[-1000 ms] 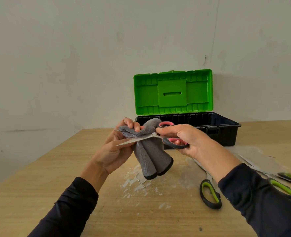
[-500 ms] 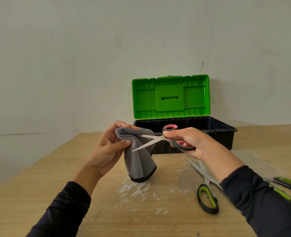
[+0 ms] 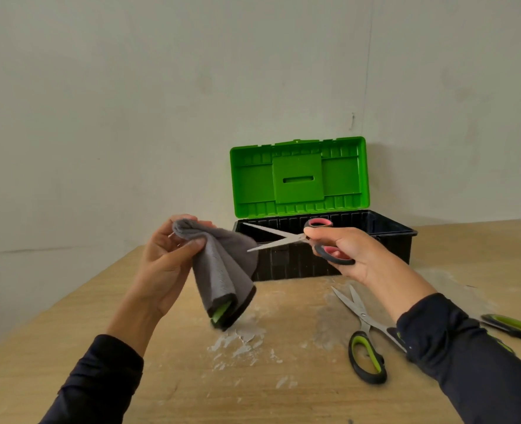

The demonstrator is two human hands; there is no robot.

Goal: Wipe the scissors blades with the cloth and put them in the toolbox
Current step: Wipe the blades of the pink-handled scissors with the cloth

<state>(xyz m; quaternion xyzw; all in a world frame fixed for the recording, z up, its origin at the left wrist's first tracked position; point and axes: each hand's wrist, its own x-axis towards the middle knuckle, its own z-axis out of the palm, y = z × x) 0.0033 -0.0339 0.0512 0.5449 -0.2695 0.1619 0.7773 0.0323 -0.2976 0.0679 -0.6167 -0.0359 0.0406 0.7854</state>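
Here the right hand grips the pink-handled scissors by their dark loops, fingers curled round them, with the two blades spread apart and pointing left in front of the toolbox. The blades are held in the air, just beside the cloth but not touching it. The left hand pinches the top of the grey cloth between thumb and fingers, and the rest hangs down in folds above the table. The toolbox stands at the back of the wooden table against the wall, its green lid raised upright over the black base. A pair of green-handled scissors lies on the table by the right forearm, and a second green handle shows beyond the sleeve. White smears mark the tabletop. No brand, label or writing is legible on anything.
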